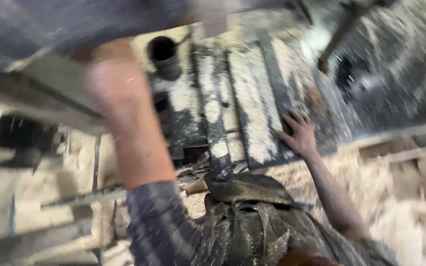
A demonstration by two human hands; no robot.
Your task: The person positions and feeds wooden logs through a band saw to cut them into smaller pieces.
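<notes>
at the far left lies a pale, dust-caked surface with a dark hollow (pixel 18 140) sunk in it, edges smeared by motion blur, and a long grey slanted board (pixel 50 96) crosses above it. next comes the left forearm (pixel 129 133), bare, raised steeply up and to the left out of a rolled blue-grey checked sleeve (pixel 159 226); the left hand passes out of view behind the board and blur, so whether it is spread or closed cannot be told. just right of that arm stands a short dark round pipe opening (pixel 163 56), matt black inside, with a grey rim. beyond it spreads the dark metal machine counter with raised ribs (pixel 272 64), its flat panels split by long straight grooves and coated with pale, grainy sawdust in thick uneven patches. below the counter's near edge sits a crumpled, grimy olive-brown cloth bundle with folds and straps (pixel 247 216), dull and dusted with sawdust. the right hand (pixel 299 135) rests on the lower right part of the counter, palm down, fingers fanned apart and pressed flat on the dusty metal, holding nothing; its bare right forearm (pixel 334 197) runs straight down and to the right toward the body. above and right, a thin dark metal rod (pixel 336 37) slants across a blurred grey background. at the far right the floor heaped with loose, pale sawdust (pixel 400 212) is soft and lumpy, with pale wooden strips (pixel 405 152) lying across it.
</notes>
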